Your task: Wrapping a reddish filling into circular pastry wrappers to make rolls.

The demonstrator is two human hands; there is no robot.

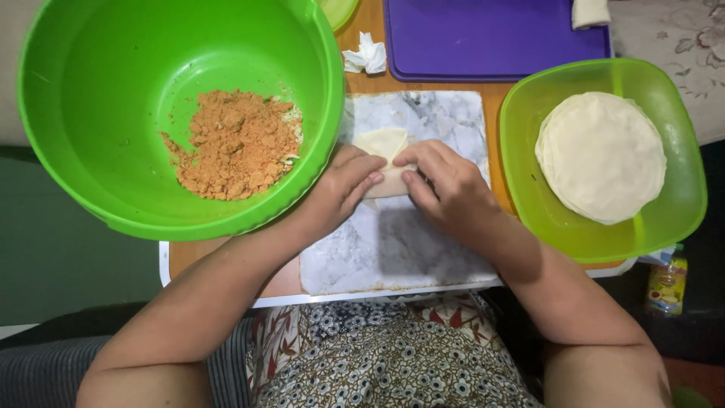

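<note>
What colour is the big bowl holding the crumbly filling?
Bright green; the big bowl shows clearly in the head view.

To my left sits a large green bowl (113, 113) holding a mound of orange-brown crumbly filling (238, 143). Right of me, a square translucent green dish (664, 219) carries a stack of round pale wrappers (602, 155). Above lie a purple cutting mat (491, 38) and a crumpled white tissue (366, 57). Small yellow packet (666, 285) at far right.
</note>
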